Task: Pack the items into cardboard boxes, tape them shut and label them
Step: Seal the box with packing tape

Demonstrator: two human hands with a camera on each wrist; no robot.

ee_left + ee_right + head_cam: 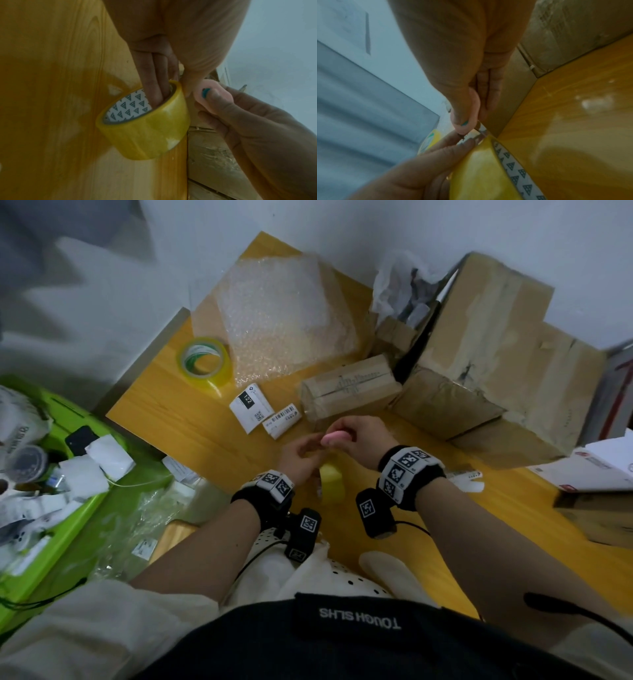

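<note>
Left hand (154,75) fingers hooked inside glossy yellow tape roll (145,121) (triangle-printed core); right hand (240,121) pinches its end.

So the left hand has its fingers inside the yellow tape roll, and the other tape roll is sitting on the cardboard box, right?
Almost. The left hand does have fingers inside the yellow tape roll, but the other tape roll sits on the wooden table, beside the bubble wrap. The head view shows this.

Head camera looks steeply down over the desk (191,419); both wrist cameras sit close along the hands, sharing the yellow tape roll (145,121).
</note>
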